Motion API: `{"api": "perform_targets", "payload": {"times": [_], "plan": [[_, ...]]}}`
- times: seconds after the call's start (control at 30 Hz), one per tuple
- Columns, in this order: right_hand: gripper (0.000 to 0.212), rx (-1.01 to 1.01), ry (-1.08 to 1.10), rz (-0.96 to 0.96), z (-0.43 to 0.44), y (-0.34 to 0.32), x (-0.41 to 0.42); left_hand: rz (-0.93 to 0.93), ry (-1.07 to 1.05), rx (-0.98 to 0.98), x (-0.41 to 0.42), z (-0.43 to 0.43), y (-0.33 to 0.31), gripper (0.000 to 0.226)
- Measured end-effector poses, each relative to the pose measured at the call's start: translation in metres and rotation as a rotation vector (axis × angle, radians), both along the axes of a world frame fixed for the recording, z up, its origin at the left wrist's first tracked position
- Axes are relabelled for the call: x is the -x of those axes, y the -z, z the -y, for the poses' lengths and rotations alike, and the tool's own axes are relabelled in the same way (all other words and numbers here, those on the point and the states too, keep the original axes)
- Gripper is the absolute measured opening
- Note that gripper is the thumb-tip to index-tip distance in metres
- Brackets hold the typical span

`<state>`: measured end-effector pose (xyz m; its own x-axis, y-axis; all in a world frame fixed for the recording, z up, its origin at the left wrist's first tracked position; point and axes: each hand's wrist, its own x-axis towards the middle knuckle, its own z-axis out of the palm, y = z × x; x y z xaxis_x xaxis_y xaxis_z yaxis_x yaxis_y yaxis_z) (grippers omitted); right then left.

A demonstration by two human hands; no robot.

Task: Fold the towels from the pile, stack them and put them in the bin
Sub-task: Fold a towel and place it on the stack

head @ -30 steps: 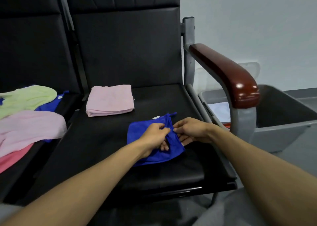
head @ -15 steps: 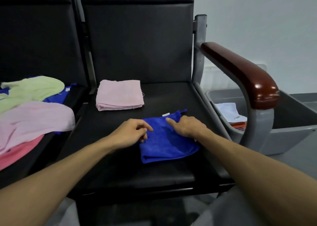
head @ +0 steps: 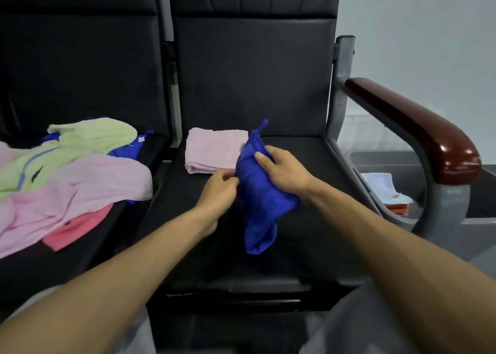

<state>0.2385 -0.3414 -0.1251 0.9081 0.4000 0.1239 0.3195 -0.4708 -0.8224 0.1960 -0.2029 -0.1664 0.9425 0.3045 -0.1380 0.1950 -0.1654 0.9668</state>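
The blue towel (head: 264, 192) is held up over the front half of the black seat (head: 268, 273), bunched and hanging, with its drawn-up corner pointing upward; whether its lower end touches the seat cannot be told. Its left edge is pinched by the left hand (head: 220, 189), whose fingers (head: 230, 178) are curled against the cloth. Its upper part is gripped by the right hand (head: 285, 171), with the thumb laid across the front and the other fingers wrapped behind the fabric. A folded pink towel (head: 214, 149) is laid flat at the back of the same seat, just beyond the hands and partly covered by the blue towel's top. The pile is spread on the neighbouring seat to the left: a pale green towel (head: 94, 136), a large pink towel (head: 88, 184), a coral towel (head: 77, 231) and a second blue one beneath. The grey bin (head: 397, 163) is placed beyond the wooden armrest (head: 418, 128) on the right, and folded cloths are seen inside it.
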Motion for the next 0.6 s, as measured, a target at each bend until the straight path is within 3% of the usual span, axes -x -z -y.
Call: {"api": "perform_targets", "payload": {"times": [0.1,0.2,0.3,0.4,0.53,0.6], "plan": [[0.029,-0.302,-0.061,-0.159,-0.015,-0.015,0.009,-0.09,-0.13,0.332,0.011,-0.002,-0.004,0.024],[0.03,-0.451,-0.084,-0.257,-0.02,-0.025,0.011,-0.227,-0.074,0.77,0.026,-0.008,-0.015,0.032],[0.028,-0.548,-0.043,-0.325,-0.013,-0.025,0.006,-0.174,-0.067,0.845,0.033,-0.018,-0.016,0.027],[0.022,-0.601,-0.011,-0.409,-0.005,-0.021,0.0,-0.052,-0.169,0.713,0.029,-0.034,-0.017,0.021],[0.025,-0.506,0.046,-0.459,-0.006,0.001,-0.009,0.095,-0.24,0.055,0.013,-0.057,-0.013,0.014],[0.025,-0.421,0.054,-0.406,-0.013,0.007,-0.015,0.157,-0.262,-0.169,0.004,-0.065,-0.014,0.017]]}}
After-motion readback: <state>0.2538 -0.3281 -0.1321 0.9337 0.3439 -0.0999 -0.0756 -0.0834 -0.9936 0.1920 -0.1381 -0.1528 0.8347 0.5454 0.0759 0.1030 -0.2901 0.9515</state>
